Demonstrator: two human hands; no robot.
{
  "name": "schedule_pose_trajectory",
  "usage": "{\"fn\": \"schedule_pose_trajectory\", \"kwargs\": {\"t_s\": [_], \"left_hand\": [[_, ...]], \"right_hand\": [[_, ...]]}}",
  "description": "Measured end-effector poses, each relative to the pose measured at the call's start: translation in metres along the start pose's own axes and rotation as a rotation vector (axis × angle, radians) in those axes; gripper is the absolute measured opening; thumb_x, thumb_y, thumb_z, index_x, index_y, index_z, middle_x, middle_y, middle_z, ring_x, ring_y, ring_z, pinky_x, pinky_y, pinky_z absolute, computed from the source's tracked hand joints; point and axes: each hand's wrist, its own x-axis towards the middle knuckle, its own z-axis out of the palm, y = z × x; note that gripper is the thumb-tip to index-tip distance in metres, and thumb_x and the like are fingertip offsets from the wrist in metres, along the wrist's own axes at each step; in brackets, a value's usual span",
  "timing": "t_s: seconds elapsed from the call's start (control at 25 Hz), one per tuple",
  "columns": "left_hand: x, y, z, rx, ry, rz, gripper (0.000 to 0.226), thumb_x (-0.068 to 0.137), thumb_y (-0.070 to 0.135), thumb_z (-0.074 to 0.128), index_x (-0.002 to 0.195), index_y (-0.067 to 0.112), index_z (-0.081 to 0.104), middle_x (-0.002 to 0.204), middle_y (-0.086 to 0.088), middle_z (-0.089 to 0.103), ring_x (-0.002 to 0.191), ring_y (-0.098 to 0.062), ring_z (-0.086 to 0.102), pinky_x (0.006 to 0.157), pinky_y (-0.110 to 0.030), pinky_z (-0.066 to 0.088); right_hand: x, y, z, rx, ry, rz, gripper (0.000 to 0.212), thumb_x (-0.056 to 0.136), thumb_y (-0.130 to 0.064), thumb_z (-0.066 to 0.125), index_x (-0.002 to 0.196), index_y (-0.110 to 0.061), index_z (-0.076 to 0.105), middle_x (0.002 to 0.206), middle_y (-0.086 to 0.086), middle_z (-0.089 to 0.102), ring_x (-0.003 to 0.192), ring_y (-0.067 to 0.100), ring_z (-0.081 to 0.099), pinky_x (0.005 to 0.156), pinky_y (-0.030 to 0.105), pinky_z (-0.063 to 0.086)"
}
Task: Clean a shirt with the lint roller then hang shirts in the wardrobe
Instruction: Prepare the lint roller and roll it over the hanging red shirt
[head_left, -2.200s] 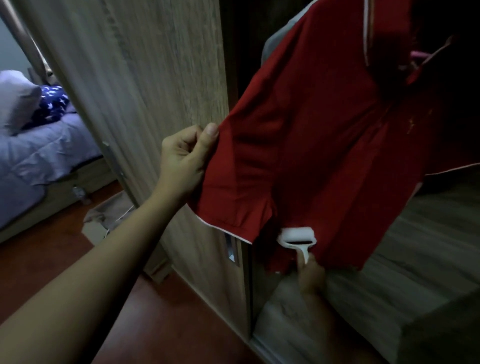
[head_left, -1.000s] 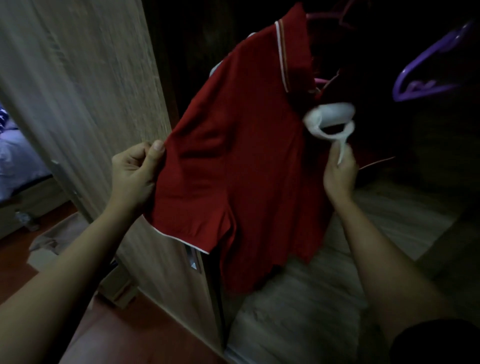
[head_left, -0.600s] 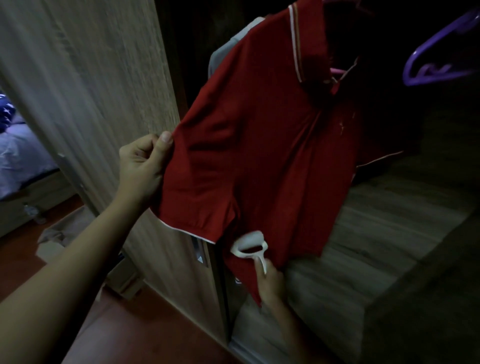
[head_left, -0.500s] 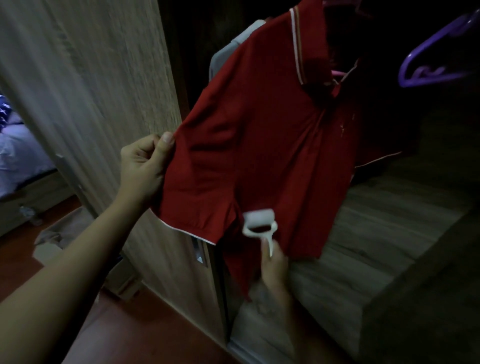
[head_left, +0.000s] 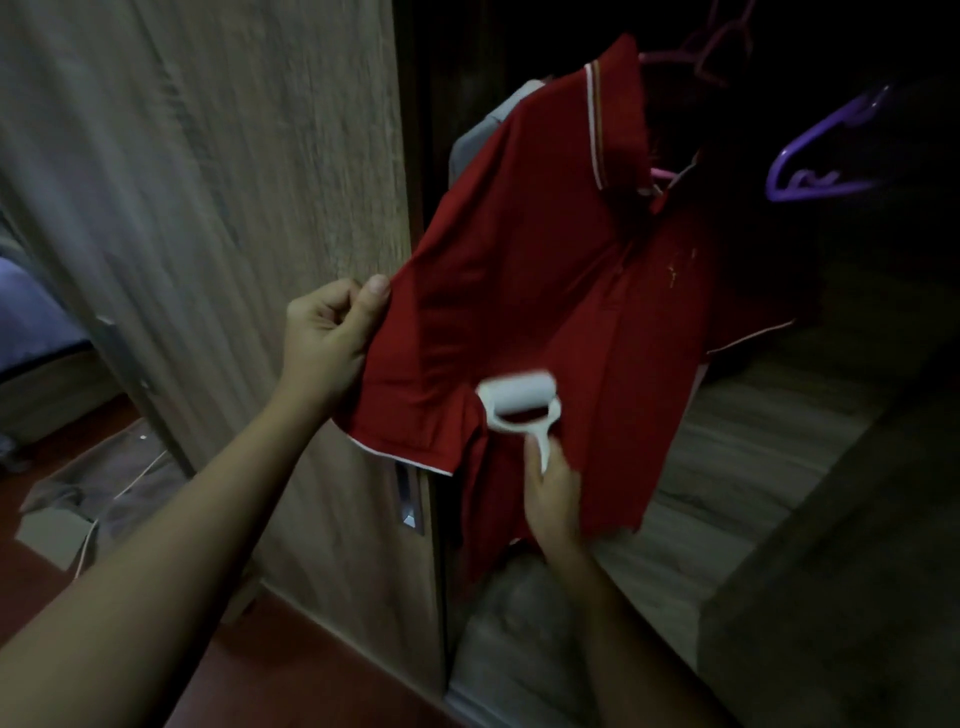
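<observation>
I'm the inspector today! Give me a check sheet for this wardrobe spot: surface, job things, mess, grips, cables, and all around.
Surface: wooden wardrobe floor under the shirt.
Job's things: red shirt on a pink hanger; white lint roller against its front.
Clutter: grey cloth and a box on the room floor.
Grips: left hand pinches the sleeve; right hand holds the roller's handle.
Cables: thin pale cord by the cloth, kind unclear.
Surroundings: wardrobe door, purple hanger, grey garment behind, bed at left.

Shirt (head_left: 545, 291) on a hanger (head_left: 691, 49) in the wardrobe (head_left: 779, 441), door (head_left: 234, 208) at left, lint roller (head_left: 519, 397) against its front.
</observation>
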Motion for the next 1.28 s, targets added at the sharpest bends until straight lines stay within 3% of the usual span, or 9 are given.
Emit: {"fn": "schedule_pose_trajectory", "kwargs": {"t_s": [0.12,0.28,0.4,0.48,0.68,0.76,1.0,1.12,1.28], "left_hand": [[-0.002,0.004,-0.002,-0.025,-0.020,-0.011,0.042,0.093,0.026,0.055,0.054,0.019,0.040,0.046,0.012,0.037,0.048,0.002,0.031,0.047,-0.018,0.028],[-0.033,0.006,0.007,-0.048,-0.039,-0.020,0.036,0.085,0.041,0.058,0.056,0.026,0.044,0.050,0.012,0.042,0.051,0.000,0.035,0.050,-0.023,0.032],[-0.076,0.010,0.031,-0.032,-0.121,0.012,0.027,0.083,0.034,0.064,0.063,0.023,0.050,0.052,0.005,0.042,0.049,0.001,0.037,0.050,-0.017,0.032],[-0.102,0.015,0.046,0.037,-0.169,0.044,0.022,0.084,0.028,0.066,0.071,0.013,0.055,0.055,0.002,0.049,0.052,-0.002,0.044,0.052,-0.012,0.033],[-0.161,0.038,0.086,0.186,-0.203,0.577,0.013,0.085,0.010,0.064,0.087,0.004,0.052,0.070,-0.017,0.057,0.068,-0.017,0.047,0.065,-0.029,0.040],[-0.192,0.061,0.111,0.132,-0.313,0.627,0.009,0.088,0.009,0.058,0.091,0.000,0.057,0.077,-0.019,0.060,0.076,-0.022,0.050,0.072,-0.031,0.041],[-0.326,0.138,0.172,0.117,-0.782,0.487,0.042,0.089,0.022,0.041,0.115,-0.006,0.060,0.115,-0.024,0.065,0.105,-0.035,0.064,0.093,-0.034,0.047],[-0.426,0.189,0.194,0.112,-0.968,0.502,0.045,0.087,0.021,0.039,0.114,-0.009,0.060,0.116,-0.028,0.063,0.106,-0.040,0.063,0.090,-0.048,0.049],[-0.568,0.261,0.207,0.069,-1.143,0.487,0.051,0.087,0.027,0.036,0.116,-0.008,0.059,0.119,-0.028,0.061,0.112,-0.040,0.060,0.094,-0.047,0.047]], "right_hand": [[-0.046,0.044,-0.003,-0.083,0.023,0.216,0.037,0.094,-0.038,0.045,0.098,-0.005,0.061,0.084,0.021,0.069,0.080,0.037,0.066,0.065,0.031,0.043],[-0.051,0.018,-0.050,-0.040,0.186,0.220,0.036,0.095,-0.040,0.041,0.088,-0.008,0.056,0.069,0.007,0.061,0.064,0.025,0.059,0.060,0.028,0.037],[-0.061,-0.006,-0.094,-0.070,0.274,0.186,0.035,0.096,-0.044,0.037,0.087,-0.015,0.053,0.064,-0.007,0.053,0.061,0.007,0.051,0.053,0.026,0.035],[-0.080,-0.008,-0.121,-0.101,0.344,0.176,0.034,0.095,-0.045,0.037,0.084,-0.016,0.052,0.063,-0.006,0.052,0.061,0.012,0.052,0.055,0.028,0.034],[-0.153,-0.005,-0.184,-0.201,0.446,0.183,0.033,0.096,-0.041,0.038,0.087,-0.014,0.054,0.063,0.002,0.057,0.059,0.017,0.056,0.057,0.028,0.033],[-0.189,0.001,-0.213,-0.219,0.478,0.209,0.033,0.095,-0.042,0.038,0.087,-0.014,0.053,0.062,-0.001,0.056,0.057,0.012,0.055,0.055,0.029,0.033],[-0.321,0.025,-0.307,-0.262,0.584,0.327,0.033,0.095,-0.043,0.039,0.089,-0.014,0.053,0.065,-0.001,0.058,0.058,0.008,0.055,0.053,0.028,0.041],[-0.422,0.048,-0.370,-0.304,0.667,0.425,0.034,0.094,-0.045,0.039,0.086,-0.015,0.052,0.069,0.004,0.062,0.063,0.018,0.059,0.058,0.030,0.040],[-0.562,0.081,-0.443,-0.369,0.758,0.596,0.037,0.094,-0.050,0.035,0.082,-0.017,0.047,0.068,0.000,0.059,0.067,0.023,0.059,0.062,0.033,0.041]]}}
